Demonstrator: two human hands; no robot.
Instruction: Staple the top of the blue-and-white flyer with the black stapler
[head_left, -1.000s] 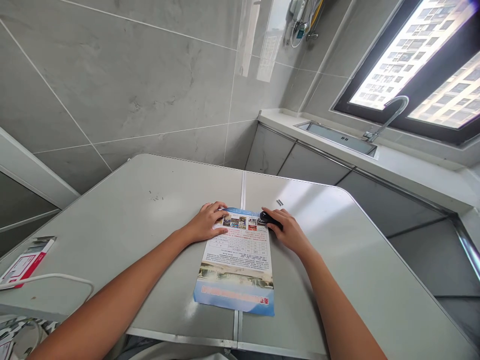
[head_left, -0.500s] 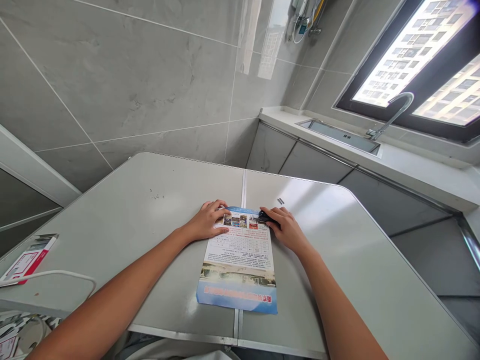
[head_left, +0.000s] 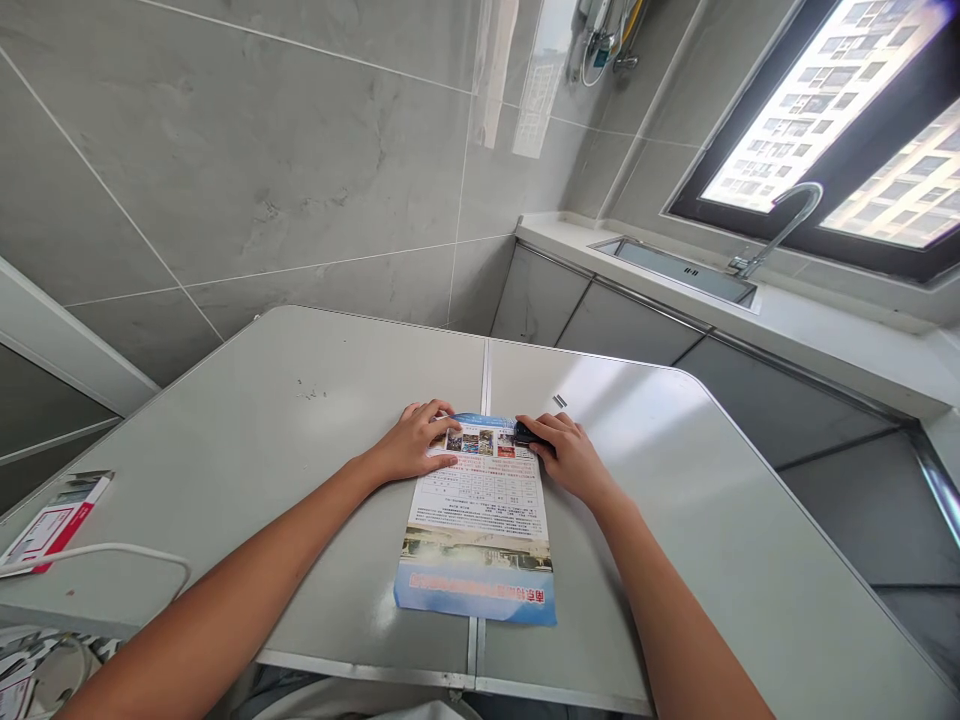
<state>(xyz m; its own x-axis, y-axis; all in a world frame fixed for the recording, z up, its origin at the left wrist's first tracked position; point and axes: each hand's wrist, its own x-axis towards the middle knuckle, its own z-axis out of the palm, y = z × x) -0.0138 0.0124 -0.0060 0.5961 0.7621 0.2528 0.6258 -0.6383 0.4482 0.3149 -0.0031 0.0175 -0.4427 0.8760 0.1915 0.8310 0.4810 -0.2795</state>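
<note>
A printed colour flyer lies on the folding table, its heading upside down toward me. My left hand rests on the flyer's upper left edge, thumb and fingers spread apart and pressing on it. At the upper right corner my right hand is closed around a small black stapler. The stapler's front end overlaps the flyer's edge; whether its jaws are pressed together is hidden by my fingers. Just beyond that hand are small strips of staples.
The table has a metal seam down its middle. On the left lie a red-and-white box or leaflet and a white cable. Small dark bits are scattered beyond my left hand. A counter with a sink stands behind, right.
My right hand and the stapler have shifted very slightly to the left. My left hand and the flyer stay in place.
</note>
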